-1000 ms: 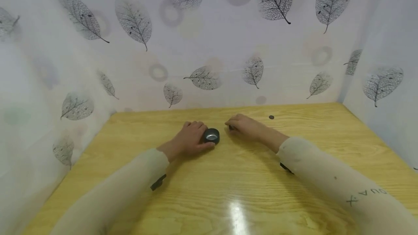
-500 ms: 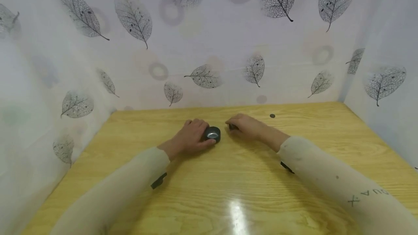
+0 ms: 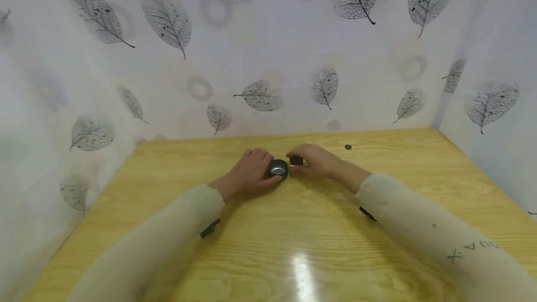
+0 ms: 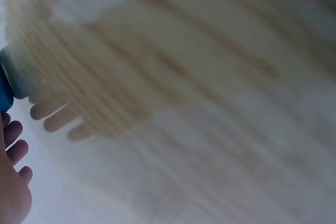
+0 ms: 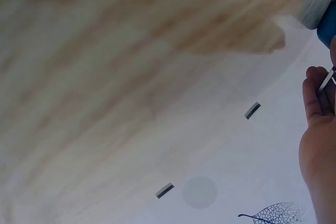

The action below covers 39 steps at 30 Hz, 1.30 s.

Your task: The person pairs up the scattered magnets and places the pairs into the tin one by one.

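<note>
In the head view my left hand (image 3: 251, 171) grips a small round dark-blue container (image 3: 278, 170) from its left side, thumb along the near side. Its inside looks silvery. My right hand (image 3: 316, 160) pinches a small flat dark piece (image 3: 296, 160) with a bright lower edge, close to the container's right side. Seen from the right wrist, this flat piece (image 5: 326, 81) shows as a thin pale edge between the fingers. The container (image 4: 6, 82) appears bright blue at the left edge of the left wrist view, with the curled fingertips (image 4: 18, 150) below it.
A small dark disc (image 3: 348, 147) lies on the wooden table (image 3: 260, 246) behind my right hand. Leaf-patterned cloth (image 3: 268, 50) stands at the back and both sides. Two small dark strips (image 5: 253, 110) show in the right wrist view.
My left hand has slid the container slightly right, narrowing the gap to my right hand. The flat piece in my right hand has turned so more of its dark face shows.
</note>
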Each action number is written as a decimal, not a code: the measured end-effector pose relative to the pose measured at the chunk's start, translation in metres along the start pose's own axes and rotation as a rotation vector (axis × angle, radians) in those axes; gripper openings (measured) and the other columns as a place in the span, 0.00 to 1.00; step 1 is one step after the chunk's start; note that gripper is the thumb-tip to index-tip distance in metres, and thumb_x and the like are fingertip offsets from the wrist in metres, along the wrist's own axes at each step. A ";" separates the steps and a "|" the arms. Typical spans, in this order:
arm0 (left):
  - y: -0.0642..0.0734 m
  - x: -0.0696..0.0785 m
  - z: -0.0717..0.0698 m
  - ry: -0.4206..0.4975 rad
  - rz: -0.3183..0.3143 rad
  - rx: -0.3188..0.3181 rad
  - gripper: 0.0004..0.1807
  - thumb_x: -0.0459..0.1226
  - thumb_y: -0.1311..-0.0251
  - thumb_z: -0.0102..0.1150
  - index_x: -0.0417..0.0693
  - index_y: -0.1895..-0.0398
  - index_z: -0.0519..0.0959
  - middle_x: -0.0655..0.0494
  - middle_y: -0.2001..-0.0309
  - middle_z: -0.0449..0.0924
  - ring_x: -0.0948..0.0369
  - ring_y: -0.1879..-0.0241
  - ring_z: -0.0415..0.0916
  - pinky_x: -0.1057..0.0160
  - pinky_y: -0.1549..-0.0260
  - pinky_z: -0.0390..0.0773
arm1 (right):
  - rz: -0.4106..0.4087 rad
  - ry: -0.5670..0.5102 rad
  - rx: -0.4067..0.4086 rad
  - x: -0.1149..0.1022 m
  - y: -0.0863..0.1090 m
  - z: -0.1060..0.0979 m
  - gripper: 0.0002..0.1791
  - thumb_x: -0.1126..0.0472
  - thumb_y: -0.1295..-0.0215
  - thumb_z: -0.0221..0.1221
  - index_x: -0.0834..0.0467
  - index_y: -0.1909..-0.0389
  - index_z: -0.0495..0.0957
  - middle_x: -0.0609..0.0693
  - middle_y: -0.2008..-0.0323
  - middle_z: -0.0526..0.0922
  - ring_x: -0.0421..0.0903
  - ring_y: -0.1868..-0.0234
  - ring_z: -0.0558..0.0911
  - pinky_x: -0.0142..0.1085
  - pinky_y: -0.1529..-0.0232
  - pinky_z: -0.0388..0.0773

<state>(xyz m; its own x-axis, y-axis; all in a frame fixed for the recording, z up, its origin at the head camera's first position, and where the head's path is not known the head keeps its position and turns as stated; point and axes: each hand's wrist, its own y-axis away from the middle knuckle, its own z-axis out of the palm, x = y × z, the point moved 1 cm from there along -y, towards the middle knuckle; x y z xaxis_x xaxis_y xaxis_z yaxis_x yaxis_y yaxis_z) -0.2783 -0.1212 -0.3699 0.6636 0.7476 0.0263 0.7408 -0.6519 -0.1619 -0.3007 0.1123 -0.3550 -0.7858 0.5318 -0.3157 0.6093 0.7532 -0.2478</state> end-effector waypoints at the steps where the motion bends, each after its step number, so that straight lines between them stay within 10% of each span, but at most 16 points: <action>1: -0.001 0.001 0.000 -0.002 -0.002 -0.004 0.31 0.63 0.33 0.47 0.45 0.50 0.74 0.50 0.49 0.77 0.53 0.46 0.71 0.51 0.42 0.66 | -0.010 -0.006 0.005 0.000 0.000 -0.001 0.23 0.59 0.36 0.67 0.66 0.44 0.78 0.58 0.51 0.84 0.53 0.48 0.82 0.47 0.42 0.76; 39: -0.001 0.004 -0.004 -0.001 -0.004 -0.025 0.31 0.63 0.30 0.44 0.46 0.45 0.74 0.49 0.47 0.77 0.52 0.44 0.70 0.50 0.41 0.66 | -0.077 -0.083 0.024 -0.009 -0.007 0.004 0.12 0.61 0.41 0.70 0.59 0.58 0.83 0.52 0.55 0.87 0.45 0.55 0.85 0.41 0.47 0.80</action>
<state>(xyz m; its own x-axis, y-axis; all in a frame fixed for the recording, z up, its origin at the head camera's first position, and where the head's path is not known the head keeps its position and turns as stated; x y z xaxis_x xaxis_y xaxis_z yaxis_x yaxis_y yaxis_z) -0.2764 -0.1178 -0.3661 0.6604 0.7504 0.0258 0.7459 -0.6517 -0.1374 -0.2978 0.1010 -0.3538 -0.8193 0.4384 -0.3695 0.5509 0.7803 -0.2959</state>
